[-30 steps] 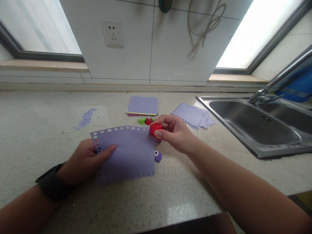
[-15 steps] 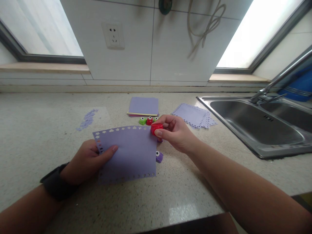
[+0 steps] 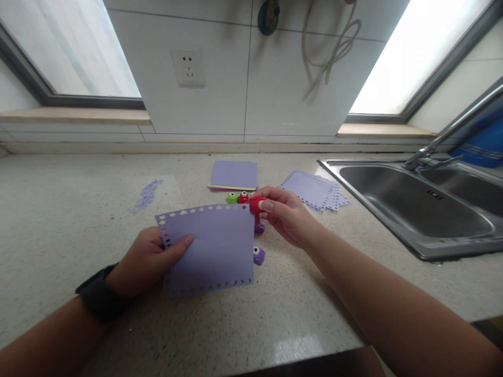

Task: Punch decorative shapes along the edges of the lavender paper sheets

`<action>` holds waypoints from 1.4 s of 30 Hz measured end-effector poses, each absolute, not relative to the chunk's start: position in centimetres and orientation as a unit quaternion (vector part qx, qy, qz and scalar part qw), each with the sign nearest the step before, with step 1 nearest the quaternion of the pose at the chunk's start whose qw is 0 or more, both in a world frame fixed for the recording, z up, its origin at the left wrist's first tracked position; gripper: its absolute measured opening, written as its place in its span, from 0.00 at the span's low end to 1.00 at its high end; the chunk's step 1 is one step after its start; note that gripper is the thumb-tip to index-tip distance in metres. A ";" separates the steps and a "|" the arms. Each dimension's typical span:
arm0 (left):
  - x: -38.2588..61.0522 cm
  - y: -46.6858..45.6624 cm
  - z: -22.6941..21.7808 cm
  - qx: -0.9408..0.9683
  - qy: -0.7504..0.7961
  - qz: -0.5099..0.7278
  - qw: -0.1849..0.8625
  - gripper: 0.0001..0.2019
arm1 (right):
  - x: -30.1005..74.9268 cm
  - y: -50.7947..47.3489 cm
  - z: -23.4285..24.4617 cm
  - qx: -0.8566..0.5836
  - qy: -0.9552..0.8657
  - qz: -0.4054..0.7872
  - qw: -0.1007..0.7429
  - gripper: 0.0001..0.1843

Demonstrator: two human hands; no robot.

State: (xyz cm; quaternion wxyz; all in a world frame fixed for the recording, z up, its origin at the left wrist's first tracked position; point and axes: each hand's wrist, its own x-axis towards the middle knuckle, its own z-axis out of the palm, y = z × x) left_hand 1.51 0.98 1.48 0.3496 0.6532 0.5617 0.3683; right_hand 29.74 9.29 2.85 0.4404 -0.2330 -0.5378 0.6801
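My left hand [image 3: 157, 262] grips a sheet of purple paper [image 3: 216, 246] by its left side, thumb on top and fingers hidden behind. Small cut-out shapes run along the sheet's top, left and bottom edges. Between the fingers and thumb of my right hand [image 3: 286, 214] is a red craft punch [image 3: 256, 204], at the sheet's top right corner. Beyond the sheet stand a green punch [image 3: 232, 198] and another red punch [image 3: 243, 197]. A purple punch [image 3: 258, 255] shows past the sheet's right edge, and more punches are partly covered.
At the back lies a stack of coloured paper [image 3: 234, 175]. Several punched sheets [image 3: 308, 188] lie fanned out to its right. Purple paper bits [image 3: 146, 195] are heaped at the left. A steel sink [image 3: 412, 201] with a tap [image 3: 426, 152] takes up the right side.
The red punch has turned and shifted slightly right, off the top right corner, where a new hole now shows. The left hand still holds the sheet much as before; the view has shifted a little.
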 end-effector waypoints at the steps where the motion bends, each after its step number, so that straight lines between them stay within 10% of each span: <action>1: 1.5 1.0 1.5 0.652 0.564 0.366 0.350 0.11 | 29.7 9.3 2.8 -0.232 -0.532 0.683 0.443 0.10; 13: 1.8 0.9 1.7 0.619 0.557 0.414 0.368 0.11 | 30.1 10.2 2.6 -0.270 -0.514 0.649 0.492 0.11; 26: 1.3 0.8 1.0 0.533 0.540 0.439 0.481 0.09 | 31.4 10.5 2.8 -0.383 -0.868 0.179 0.261 0.01; 42: 3.3 -0.3 1.6 0.408 0.489 0.460 0.619 0.18 | 30.0 6.9 4.4 -0.208 -0.803 0.174 0.530 0.10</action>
